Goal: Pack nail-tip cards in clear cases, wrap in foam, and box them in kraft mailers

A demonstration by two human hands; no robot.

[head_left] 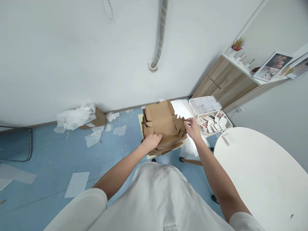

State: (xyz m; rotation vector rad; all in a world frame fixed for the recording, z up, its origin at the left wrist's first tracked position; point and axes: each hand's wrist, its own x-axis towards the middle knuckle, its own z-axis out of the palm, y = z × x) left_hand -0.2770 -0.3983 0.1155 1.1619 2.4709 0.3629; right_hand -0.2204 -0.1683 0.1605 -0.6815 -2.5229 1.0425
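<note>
A stack of flat, unfolded brown cardboard boxes lies in front of me, the top one spread with its flaps and slots showing. My left hand is at the near left edge of the top box, its fingers curled onto the cardboard. At the right side of the stack, my right hand pinches a small flap of the top box between thumb and fingers. The undersides of both grips are hidden.
Right of the stack stand white baskets with small packets, white sheets, and a round white table. A wooden cabinet is behind them. Crumpled white wrapping and loose sheets lie on the blue floor.
</note>
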